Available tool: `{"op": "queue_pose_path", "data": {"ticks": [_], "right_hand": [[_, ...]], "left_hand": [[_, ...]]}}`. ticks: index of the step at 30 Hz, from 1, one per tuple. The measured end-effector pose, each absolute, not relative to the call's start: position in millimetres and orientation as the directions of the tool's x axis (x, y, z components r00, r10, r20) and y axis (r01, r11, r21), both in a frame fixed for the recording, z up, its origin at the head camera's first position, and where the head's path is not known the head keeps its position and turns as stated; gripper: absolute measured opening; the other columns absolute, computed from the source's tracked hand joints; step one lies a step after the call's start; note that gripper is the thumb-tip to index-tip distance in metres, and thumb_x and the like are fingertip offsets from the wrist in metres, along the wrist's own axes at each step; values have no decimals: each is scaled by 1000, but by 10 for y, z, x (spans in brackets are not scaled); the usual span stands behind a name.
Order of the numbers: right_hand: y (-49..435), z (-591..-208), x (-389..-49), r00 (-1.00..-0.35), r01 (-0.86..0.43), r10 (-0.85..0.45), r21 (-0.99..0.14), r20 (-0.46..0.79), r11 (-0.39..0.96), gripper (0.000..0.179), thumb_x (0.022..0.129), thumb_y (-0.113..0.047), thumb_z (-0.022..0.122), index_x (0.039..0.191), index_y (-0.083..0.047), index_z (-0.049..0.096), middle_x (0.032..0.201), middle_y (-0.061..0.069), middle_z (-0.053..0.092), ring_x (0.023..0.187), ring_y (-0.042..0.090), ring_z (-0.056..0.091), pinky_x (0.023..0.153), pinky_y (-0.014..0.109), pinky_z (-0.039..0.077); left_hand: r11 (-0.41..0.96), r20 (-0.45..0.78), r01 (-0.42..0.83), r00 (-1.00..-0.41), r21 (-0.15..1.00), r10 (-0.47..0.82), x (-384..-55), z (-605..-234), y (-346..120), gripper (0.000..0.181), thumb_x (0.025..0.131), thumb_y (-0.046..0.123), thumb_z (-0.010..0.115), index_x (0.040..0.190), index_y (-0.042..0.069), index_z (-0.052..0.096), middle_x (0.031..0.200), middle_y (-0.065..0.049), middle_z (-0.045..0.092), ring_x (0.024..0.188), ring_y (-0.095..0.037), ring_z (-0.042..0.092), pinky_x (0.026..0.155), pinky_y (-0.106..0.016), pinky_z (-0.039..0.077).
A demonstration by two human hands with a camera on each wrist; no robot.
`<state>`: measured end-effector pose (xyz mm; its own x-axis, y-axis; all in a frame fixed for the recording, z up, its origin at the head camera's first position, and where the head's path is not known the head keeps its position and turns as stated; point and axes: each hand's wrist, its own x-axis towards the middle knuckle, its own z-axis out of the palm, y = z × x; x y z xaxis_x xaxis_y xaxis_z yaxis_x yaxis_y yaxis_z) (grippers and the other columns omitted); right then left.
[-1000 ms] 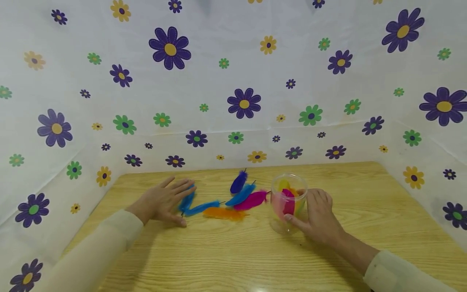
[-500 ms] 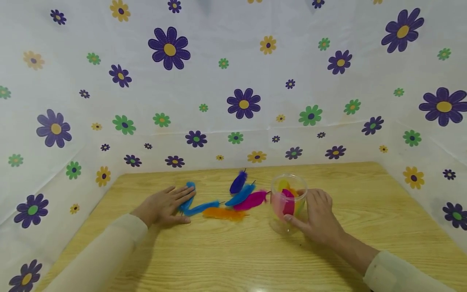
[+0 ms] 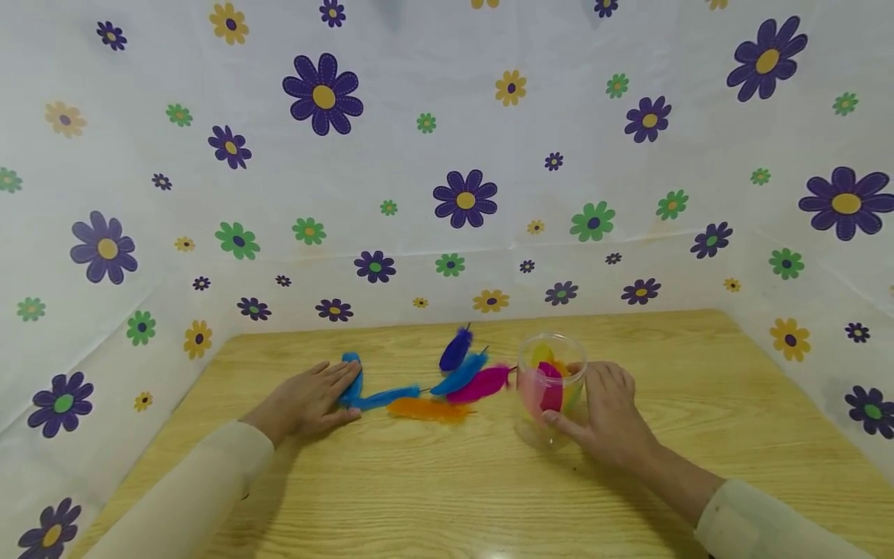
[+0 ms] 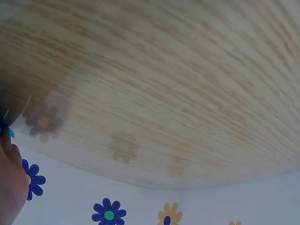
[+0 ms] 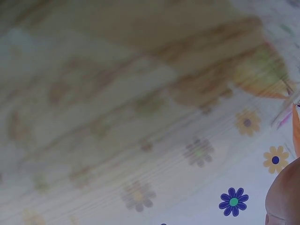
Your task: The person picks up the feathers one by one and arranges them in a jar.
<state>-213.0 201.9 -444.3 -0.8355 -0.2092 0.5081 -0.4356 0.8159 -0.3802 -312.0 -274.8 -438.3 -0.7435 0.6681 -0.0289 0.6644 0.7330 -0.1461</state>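
Note:
My left hand [image 3: 316, 400] rests on the table with its fingers on a blue feather [image 3: 352, 360], covering part of it. A second blue feather [image 3: 391, 397] lies just right of the fingertips. Clustered in the middle are an orange feather [image 3: 427, 409], another blue feather [image 3: 459, 374], a magenta feather [image 3: 482, 384] and a dark blue feather [image 3: 456, 351]. My right hand [image 3: 615, 411] grips a clear plastic cup [image 3: 528, 407] that stands upright. Pink, yellow and orange feathers [image 3: 552, 387] are inside it. The wrist views catch only edges of the hands.
The wood-grain table [image 3: 447, 489] runs up to a white flower-print sheet [image 3: 391, 155] at the back and on both sides. The cup stands right of the loose feathers, close to the magenta one.
The left hand has shifted slightly and the blue feather under its fingers has slid a little to the left. The right hand, the cup and the other feathers have stayed put.

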Motion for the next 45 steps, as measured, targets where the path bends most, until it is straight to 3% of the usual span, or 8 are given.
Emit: {"op": "queue_pose_path", "data": {"ticks": [15, 19, 22, 25, 29, 34, 37, 45], "right_hand": [[2024, -4463, -2106, -847, -416, -196, -387, 493, 823, 72, 84, -50, 75, 129, 0, 49, 126, 20, 57, 125, 38, 44, 111, 60, 23], [2017, -4467, -2101, -849, -415, -195, -392, 490, 821, 71, 84, -49, 75, 129, 0, 49, 126, 20, 56, 125, 38, 44, 110, 60, 23], [2011, -4463, -2108, -847, -420, -198, -392, 494, 818, 71, 84, -49, 75, 129, -1, 49, 126, 19, 56, 125, 37, 44, 110, 59, 23], [2007, -4455, -2114, -842, -426, -201, -389, 500, 817, 71, 84, -49, 75, 129, 0, 49, 125, 19, 57, 124, 37, 44, 110, 59, 23], [2001, -4449, -2117, -839, -432, -206, -386, 504, 815, 71, 84, -49, 75, 128, 0, 49, 125, 19, 57, 124, 37, 44, 109, 59, 23], [1995, -4434, -2115, -840, -432, -209, -382, 501, 817, 71, 84, -50, 74, 129, 0, 49, 125, 20, 57, 124, 38, 44, 109, 59, 24], [1997, -4429, -2115, -839, -433, -209, -384, 502, 816, 71, 84, -49, 74, 129, 0, 49, 126, 20, 57, 124, 39, 44, 109, 60, 24], [1994, -4443, -2129, -835, -437, -212, -378, 509, 816, 71, 84, -50, 74, 129, 0, 49, 125, 20, 57, 124, 39, 44, 110, 61, 24]], "left_hand": [[784, -133, 618, -783, -61, 607, -3076, -4182, -2652, 52, 108, 34, 40, 142, -4, 50, 138, -25, 58, 129, -41, 55, 110, -55, 42], [851, -126, 523, -842, 52, 525, -3084, -4094, -2632, 34, 106, 26, 46, 98, -1, 64, 87, -13, 67, 82, -30, 66, 76, -44, 56], [882, -99, 434, -885, 182, 456, -3106, -4034, -2632, 38, 105, 23, 48, 69, 10, 49, 62, -1, 45, 58, -17, 45, 56, -31, 40], [867, -53, 392, -903, 308, 426, -3132, -3992, -2633, 42, 106, 23, 47, 65, 13, 44, 59, 3, 35, 54, -13, 35, 54, -27, 32], [812, 35, 413, -898, 412, 439, -3174, -3941, -2624, 42, 107, 23, 47, 69, 7, 57, 59, 1, 45, 55, -13, 37, 58, -29, 37], [727, 87, 410, -895, 551, 438, -3199, -3869, -2544, 32, 107, 20, 48, 97, 4, 74, 93, -11, 75, 86, -25, 69, 83, -43, 59], [676, 71, 367, -903, 639, 423, -3174, -3830, -2461, 32, 107, 20, 48, 104, 1, 74, 104, -14, 75, 104, -34, 71, 92, -47, 58], [605, 36, 278, -924, 746, 380, -3092, -3739, -2263, 28, 104, 17, 55, 112, -6, 69, 109, -20, 74, 107, -36, 71, 94, -46, 56]]}}
